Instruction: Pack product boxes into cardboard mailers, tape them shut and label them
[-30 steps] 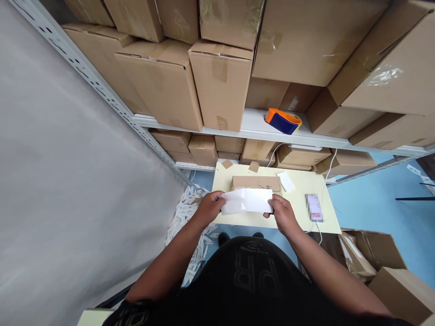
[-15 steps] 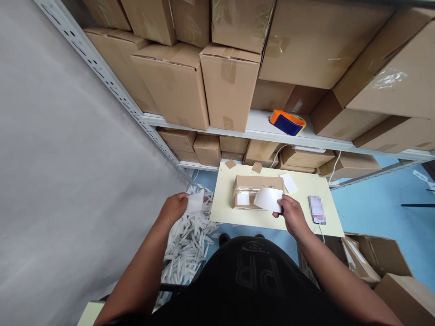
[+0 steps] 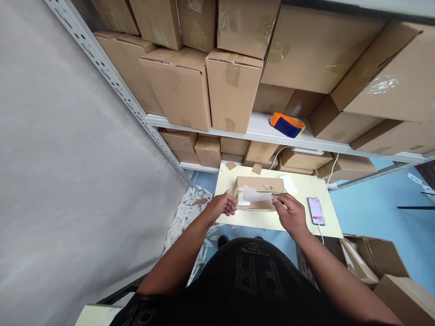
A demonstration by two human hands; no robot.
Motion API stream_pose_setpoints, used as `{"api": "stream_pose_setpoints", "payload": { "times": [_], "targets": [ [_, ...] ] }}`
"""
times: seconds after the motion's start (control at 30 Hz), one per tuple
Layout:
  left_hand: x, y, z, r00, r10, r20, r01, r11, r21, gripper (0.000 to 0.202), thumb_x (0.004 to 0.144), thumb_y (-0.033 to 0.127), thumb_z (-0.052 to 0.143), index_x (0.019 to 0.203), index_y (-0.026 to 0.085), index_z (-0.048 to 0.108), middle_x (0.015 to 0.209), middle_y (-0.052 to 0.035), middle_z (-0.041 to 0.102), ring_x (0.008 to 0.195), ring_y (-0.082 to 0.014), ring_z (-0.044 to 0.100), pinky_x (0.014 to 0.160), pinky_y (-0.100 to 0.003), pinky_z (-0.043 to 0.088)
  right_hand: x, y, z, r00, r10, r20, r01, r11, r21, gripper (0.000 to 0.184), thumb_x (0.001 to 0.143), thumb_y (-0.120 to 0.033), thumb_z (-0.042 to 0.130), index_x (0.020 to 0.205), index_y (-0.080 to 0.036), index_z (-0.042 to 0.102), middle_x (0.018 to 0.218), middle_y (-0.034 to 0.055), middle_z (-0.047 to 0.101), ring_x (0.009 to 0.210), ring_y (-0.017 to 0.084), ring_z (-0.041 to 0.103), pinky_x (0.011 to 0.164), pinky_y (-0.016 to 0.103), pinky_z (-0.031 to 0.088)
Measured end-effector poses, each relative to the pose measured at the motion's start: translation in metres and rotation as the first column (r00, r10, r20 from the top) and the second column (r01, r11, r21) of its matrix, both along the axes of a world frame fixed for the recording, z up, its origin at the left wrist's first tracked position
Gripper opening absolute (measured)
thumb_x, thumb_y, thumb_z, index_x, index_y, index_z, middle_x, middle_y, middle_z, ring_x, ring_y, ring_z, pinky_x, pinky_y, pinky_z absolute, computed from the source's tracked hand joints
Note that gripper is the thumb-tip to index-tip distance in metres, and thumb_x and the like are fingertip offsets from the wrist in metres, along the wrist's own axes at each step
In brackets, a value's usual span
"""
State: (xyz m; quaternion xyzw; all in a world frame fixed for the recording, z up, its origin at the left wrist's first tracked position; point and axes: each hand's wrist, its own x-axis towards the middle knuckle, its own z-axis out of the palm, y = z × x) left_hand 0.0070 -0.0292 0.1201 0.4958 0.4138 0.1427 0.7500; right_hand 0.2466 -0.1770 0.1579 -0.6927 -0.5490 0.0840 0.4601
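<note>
In the head view a taped cardboard box [image 3: 258, 182] lies on the pale yellow table [image 3: 251, 218], with dark handwriting on its upper right. A small white label [image 3: 243, 199] is stuck at its left part. My right hand [image 3: 291, 212] pinches the edge of a white sticker sheet [image 3: 255, 194], which hangs over the box and looks curved and blurred. Beside the box's left end, my left hand [image 3: 222, 206] has its fingers loosely bent and thumb apart, and nothing shows in it.
A phone [image 3: 316, 211] with a cable lies at the table's right, a white paper [image 3: 288, 184] behind the box. Paper strips [image 3: 183, 213] litter the floor at left. Shelves of cartons [image 3: 233, 90] stand ahead, with an orange and blue roll [image 3: 287, 125]. Open cartons [image 3: 374, 253] stand lower right.
My left hand has let go of its white paper piece and moved right, to the box. The sheet in my right hand has swung left and flatter over the box.
</note>
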Motion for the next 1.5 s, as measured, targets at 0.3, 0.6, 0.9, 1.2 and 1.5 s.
{"api": "stream_pose_setpoints", "payload": {
  "times": [0.3, 0.6, 0.9, 1.2, 1.5],
  "targets": [
    [0.038, -0.005, 0.007, 0.993, 0.013, 0.117, -0.016, 1.0, 0.023, 0.035, 0.066, 0.037, 0.085, 0.082, 0.017, 0.06, 0.068, 0.0016, 0.065, 0.06, -0.0109, 0.061, 0.059, -0.022, 0.044, 0.008, -0.024, -0.012, 1.0, 0.019, 0.0, -0.019, 0.997, 0.072, 0.028, 0.093, -0.026, 0.061, 0.116, -0.027, 0.077, 0.113, 0.0074, 0.076, 0.104, 0.024, 0.072, 0.094, 0.042, 0.06],
    [0.082, -0.011, -0.007, 0.998, 0.019, 0.054, -0.023, 0.997, 0.074, 0.049, 0.075, 0.055, 0.082, 0.093, 0.02, 0.053, 0.092, -0.002, 0.063, 0.077, -0.0157, 0.068, 0.061, -0.026, 0.054, 0.024, -0.013, -0.027, 0.811, -0.215, -0.544, 0.217, 0.974, -0.06, 0.022, 0.084, -0.041, 0.074, 0.097, -0.025, 0.083, 0.106, 0.006, 0.08, 0.106, 0.027, 0.072, 0.098, 0.043, 0.055],
    [0.106, -0.013, -0.02, 0.995, -0.02, 0.102, 0.013, 0.997, 0.072, 0.042, 0.076, 0.052, 0.08, 0.092, 0.02, 0.057, 0.083, -0.0003, 0.065, 0.066, -0.0127, 0.061, 0.06, -0.025, 0.052, 0.039, 0.002, -0.034, 0.605, -0.295, -0.739, 0.324, 0.94, -0.11, 0.03, 0.076, -0.041, 0.08, 0.1, -0.022, 0.082, 0.105, 0.0063, 0.08, 0.097, 0.025, 0.071, 0.09, 0.04, 0.055],
    [0.118, 0.026, -0.04, 0.932, 0.094, -0.349, 0.175, 0.728, 0.663, 0.014, 0.092, 0.033, 0.061, 0.085, 0.022, 0.063, 0.078, -0.0022, 0.069, 0.073, -0.0196, 0.063, 0.068, -0.03, 0.042, 0.064, 0.039, -0.093, 0.947, -0.259, -0.193, 0.214, 0.951, -0.225, 0.03, 0.089, -0.03, 0.053, 0.103, -0.021, 0.078, 0.111, 0.0081, 0.077, 0.105, 0.025, 0.069, 0.1, 0.041, 0.052],
    [0.135, 0.036, -0.067, 0.66, 0.123, -0.741, 0.629, 0.449, 0.635, 0.029, 0.101, 0.028, 0.05, 0.125, 0.015, 0.061, 0.109, -0.0163, 0.07, 0.1, -0.0285, 0.065, 0.083, -0.035, 0.045, 0.053, 0.07, -0.124, 0.926, -0.032, 0.377, 0.22, 0.856, -0.468, 0.03, 0.093, -0.016, 0.05, 0.107, -0.015, 0.076, 0.108, 0.0157, 0.063, 0.105, 0.03, 0.054, 0.095, 0.041, 0.043]
  ]
}}
